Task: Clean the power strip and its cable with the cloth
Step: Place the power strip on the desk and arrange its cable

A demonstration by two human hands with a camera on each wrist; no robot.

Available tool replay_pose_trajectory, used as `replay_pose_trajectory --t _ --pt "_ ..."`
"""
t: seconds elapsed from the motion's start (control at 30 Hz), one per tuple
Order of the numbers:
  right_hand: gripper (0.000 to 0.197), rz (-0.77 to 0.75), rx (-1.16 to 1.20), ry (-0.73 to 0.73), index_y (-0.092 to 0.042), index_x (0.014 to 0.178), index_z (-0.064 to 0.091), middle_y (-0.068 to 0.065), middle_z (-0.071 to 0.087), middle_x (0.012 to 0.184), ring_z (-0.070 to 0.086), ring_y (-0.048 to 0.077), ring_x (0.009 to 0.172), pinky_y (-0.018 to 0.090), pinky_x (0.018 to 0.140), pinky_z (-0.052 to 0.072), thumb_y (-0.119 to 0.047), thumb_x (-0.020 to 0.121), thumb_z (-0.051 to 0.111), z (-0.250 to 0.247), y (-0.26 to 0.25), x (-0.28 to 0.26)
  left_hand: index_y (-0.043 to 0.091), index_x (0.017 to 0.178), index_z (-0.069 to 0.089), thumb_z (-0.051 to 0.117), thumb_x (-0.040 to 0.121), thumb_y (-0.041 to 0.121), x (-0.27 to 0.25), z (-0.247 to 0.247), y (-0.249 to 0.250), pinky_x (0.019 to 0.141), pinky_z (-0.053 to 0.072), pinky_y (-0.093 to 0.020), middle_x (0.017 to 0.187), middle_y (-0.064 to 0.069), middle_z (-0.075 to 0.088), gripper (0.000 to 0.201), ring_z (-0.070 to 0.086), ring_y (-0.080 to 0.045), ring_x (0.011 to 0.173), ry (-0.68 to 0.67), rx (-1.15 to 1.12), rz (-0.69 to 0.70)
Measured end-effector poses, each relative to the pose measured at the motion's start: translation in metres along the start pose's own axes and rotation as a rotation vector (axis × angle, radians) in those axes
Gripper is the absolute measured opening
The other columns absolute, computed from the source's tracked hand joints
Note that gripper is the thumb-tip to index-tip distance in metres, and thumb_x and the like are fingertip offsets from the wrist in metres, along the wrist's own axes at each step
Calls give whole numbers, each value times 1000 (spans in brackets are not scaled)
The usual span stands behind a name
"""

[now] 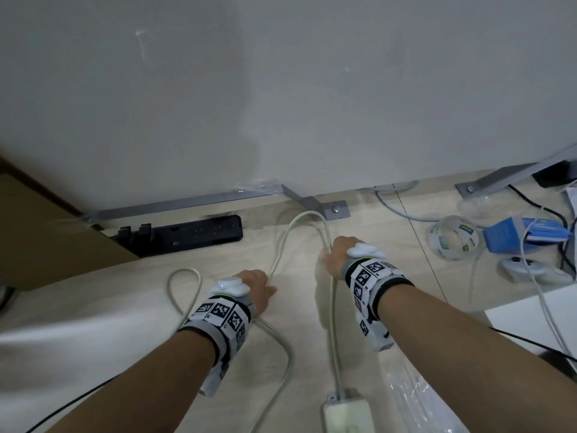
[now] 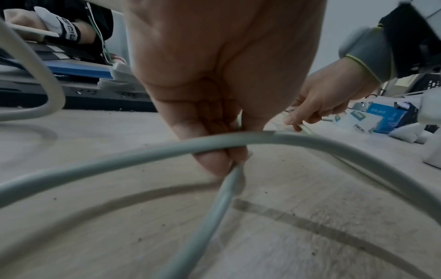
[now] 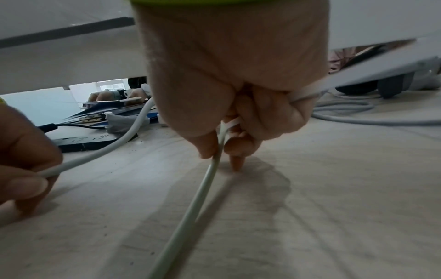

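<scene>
Nearest, the white power strip (image 1: 348, 414) lies on the pale wood floor (image 1: 406, 251). Its cable (image 1: 333, 332) runs away to the right hand (image 1: 338, 256), which pinches it with curled fingers, arches over, and comes back to the left hand (image 1: 259, 285), also pinching it. Beyond, a black power strip (image 1: 187, 234) lies beside the wall.

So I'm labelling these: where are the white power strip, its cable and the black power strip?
white power strip (image 1: 348, 414), head view, top face
cable (image 1: 307, 215), head view, loop's bend
black power strip (image 1: 199, 234), head view, top face
</scene>
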State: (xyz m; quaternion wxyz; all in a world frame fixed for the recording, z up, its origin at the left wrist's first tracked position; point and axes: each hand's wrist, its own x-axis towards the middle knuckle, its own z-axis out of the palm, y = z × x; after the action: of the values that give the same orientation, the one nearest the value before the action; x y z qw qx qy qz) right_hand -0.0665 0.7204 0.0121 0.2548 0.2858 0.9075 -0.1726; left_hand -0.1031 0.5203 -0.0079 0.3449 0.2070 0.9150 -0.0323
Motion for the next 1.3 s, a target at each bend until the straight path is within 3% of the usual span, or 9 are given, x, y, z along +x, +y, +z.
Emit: replay_pose_trajectory --t 0.1,0.2,0.3,0.37,0.47,0.57,0.7,0.87,1.3 --pt "37 106 -42 101 -6 109 61 11 66 108 64 28 97 28 71 41 -36 97 43 -19 -1 -4 17 108 50 43 93 50 2 3 -7 76 46 -35 107 -6 62 36 59 -24 89 47 -64 -10" --pt "26 144 242 182 -6 112 60 13 65 107 62 31 99 30 79 46 -18 97 43 -31 5 0 22 114 46 46 93 48 1 -1 -7 79 48 -37 114 -2 58 35 59 -23 91 81 -167 -19" --pt "26 151 782 157 -11 85 66 6 61 80 61 29 74 37 77 53 -10 94 42 -32 5 2 23 115 51 51 92 43 0 -3 -3 77 47 -32 113 3 57 30 59 -19 90 256 -363 65" --pt "29 224 1260 91 -7 73 59 8 51 65 49 23 54 39 66 52 -3 93 39 -33 -1 2 24 109 59 57 90 39 0 -6 7 74 44 -26 103 7 62 25 59 -14 84 323 -556 112" --pt "24 255 1606 7 -4 78 55 8 47 61 49 23 54 37 65 54 -3 95 38 -40 -6 -2 23 109 65 62 89 34 -3 -14 27 73 53 -28 98 5 66 23 64 -11 79 196 -906 144" --pt "19 245 1737 2 -3 85 56 10 51 66 57 27 63 40 69 58 -5 96 41 -43 -1 -3 16 116 61 56 94 28 -12 -20 44 68 56 -31 101 -2 66 26 64 -11 75 13 -1082 216" --pt "19 255 1815 21 -2 86 56 11 52 68 62 29 68 42 72 58 -5 96 40 -46 6 -3 13 105 62 54 95 17 -17 -18 51 61 53 -29 89 -5 71 14 62 -17 67 -109 -1130 246" --pt "20 253 1880 3 -1 94 58 12 54 74 66 32 77 45 81 57 -9 99 40 -37 14 -6 4 93 70 60 92 16 -12 -12 53 50 48 -21 73 -7 70 15 59 -15 56 30 -1207 119" --pt "26 315 1891 20 -2 95 57 12 55 81 68 31 80 44 81 57 -15 102 35 -25 20 -3 23 98 67 70 83 7 -9 -16 48 55 49 -26 80 -7 69 22 62 -14 58 217 -1338 184"
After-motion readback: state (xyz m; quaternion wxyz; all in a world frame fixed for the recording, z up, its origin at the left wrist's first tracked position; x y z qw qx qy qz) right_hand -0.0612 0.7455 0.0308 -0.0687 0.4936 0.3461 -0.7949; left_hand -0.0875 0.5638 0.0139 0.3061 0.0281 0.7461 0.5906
